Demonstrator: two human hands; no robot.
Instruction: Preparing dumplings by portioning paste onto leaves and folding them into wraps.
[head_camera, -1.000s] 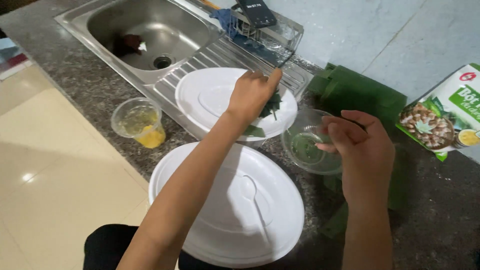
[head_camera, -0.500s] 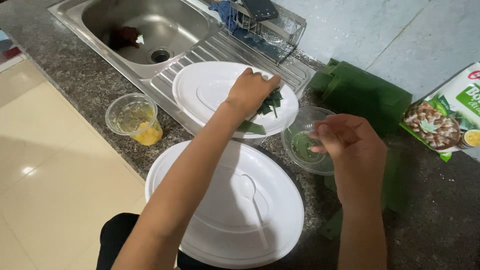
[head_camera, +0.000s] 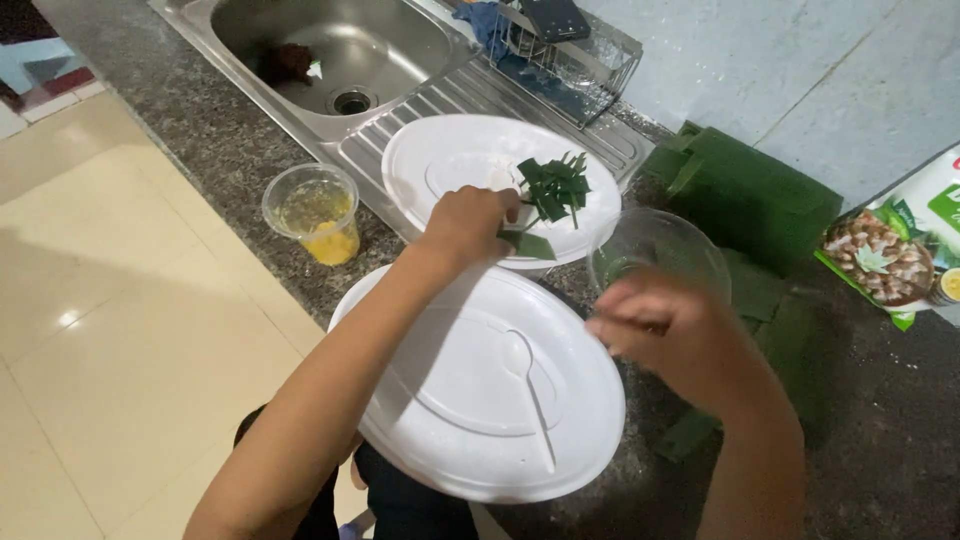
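left hand: it (head_camera: 468, 222) has drawn back from the leaf pile toward the near rim of the far plate (head_camera: 440, 160), fingers curled around a single green leaf strip (head_camera: 528, 244) (the tip pokes out past the knuckles).
right hand: it (head_camera: 672, 330) has dropped lower and nearer the body than a moment ago and is now motion-blurred; I cannot tell whether it is clenched or holds anything.
what the change means: one strip seems to be picked out of the pile, judging by the hand's retreat with it.
leaf strip, axis: lies roughly flat, long axis running left to right, free end pointing toward the clear bowl (head_camera: 657, 252).
cut leaves (head_camera: 552, 186): a loose heap on the far plate, just beyond the left hand, pieces pointing various ways.
near plate (head_camera: 590, 440): holds a white spoon (head_camera: 528, 392), handle toward the person.
plastic cup (head_camera: 314, 212): yellow liquid, left of the plates, beside the sink (head_camera: 330, 50).
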